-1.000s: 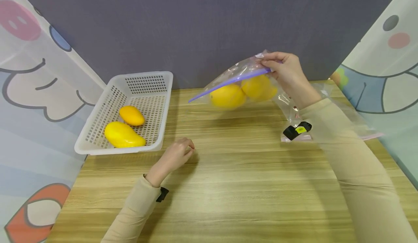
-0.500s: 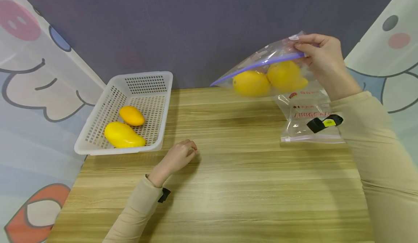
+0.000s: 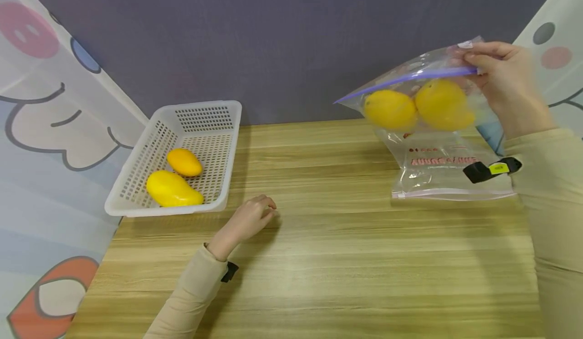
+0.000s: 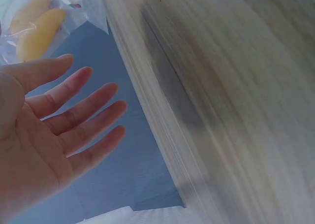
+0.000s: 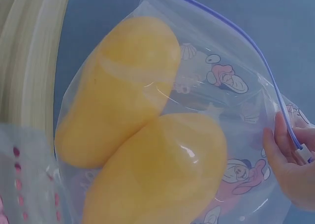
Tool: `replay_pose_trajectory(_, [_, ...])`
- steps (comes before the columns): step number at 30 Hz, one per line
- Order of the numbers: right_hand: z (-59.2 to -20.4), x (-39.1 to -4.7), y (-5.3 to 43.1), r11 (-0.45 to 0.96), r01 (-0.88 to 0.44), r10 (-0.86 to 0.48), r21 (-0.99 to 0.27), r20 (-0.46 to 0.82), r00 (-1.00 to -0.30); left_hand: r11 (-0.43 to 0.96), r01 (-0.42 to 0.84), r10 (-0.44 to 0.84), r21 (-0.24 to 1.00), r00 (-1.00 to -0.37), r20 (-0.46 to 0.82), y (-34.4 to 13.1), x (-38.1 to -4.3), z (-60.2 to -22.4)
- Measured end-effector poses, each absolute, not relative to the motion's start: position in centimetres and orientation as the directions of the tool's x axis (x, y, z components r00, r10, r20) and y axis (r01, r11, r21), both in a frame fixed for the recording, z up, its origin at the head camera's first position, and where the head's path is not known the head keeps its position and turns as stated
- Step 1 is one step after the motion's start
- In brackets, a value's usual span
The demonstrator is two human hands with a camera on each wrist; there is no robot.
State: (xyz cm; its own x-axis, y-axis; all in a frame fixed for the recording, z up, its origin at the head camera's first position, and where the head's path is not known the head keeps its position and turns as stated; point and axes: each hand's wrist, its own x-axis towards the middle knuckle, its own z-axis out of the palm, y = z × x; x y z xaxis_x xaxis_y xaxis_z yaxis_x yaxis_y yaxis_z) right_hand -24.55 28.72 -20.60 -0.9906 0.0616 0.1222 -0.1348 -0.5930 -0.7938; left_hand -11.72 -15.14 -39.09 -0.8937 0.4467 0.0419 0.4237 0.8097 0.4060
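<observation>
My right hand (image 3: 510, 83) pinches the top corner of a clear zip bag (image 5: 246, 86) with a purple zip strip, close to its white slider (image 5: 304, 154). Two yellow mangoes (image 5: 123, 91) lie inside the bag, which hangs raised over the far right of the table. Printed cartoon figures show on its plastic. Low over the middle of the table, my left hand (image 3: 248, 220) hangs with relaxed fingers and holds nothing; the left wrist view shows its palm and spread fingers (image 4: 93, 106). Nearest to it stands the white plastic basket (image 3: 223, 189).
A yellow mango (image 3: 173, 189) and a smaller orange-yellow one (image 3: 184, 162) lie in the basket at the left. A second clear zip bag (image 3: 451, 179) with red print lies flat on the table (image 3: 319, 258) at the right, beneath my right arm. A grey panel (image 3: 291, 40) stands behind the table.
My right hand has carried the bag of mangoes to the right and slightly upward, uncovering more of the flat bag below. My left hand has barely moved.
</observation>
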Motion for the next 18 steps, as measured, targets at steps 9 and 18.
replay_pose_trajectory(9, [-20.9, -25.7, 32.1, -0.573, -0.112, 0.158, -0.812, 0.024, -0.987, 0.815, 0.416, 0.448, 0.403, -0.894, 0.018, -15.1, -11.8, -39.0])
replay_pose_trajectory(18, [-23.3, -26.2, 35.0, -0.658, -0.095, 0.173, -0.747, -0.027, -0.984, 0.810, 0.419, 0.457, 0.410, -0.890, 0.007, -14.8, -12.0, -39.1])
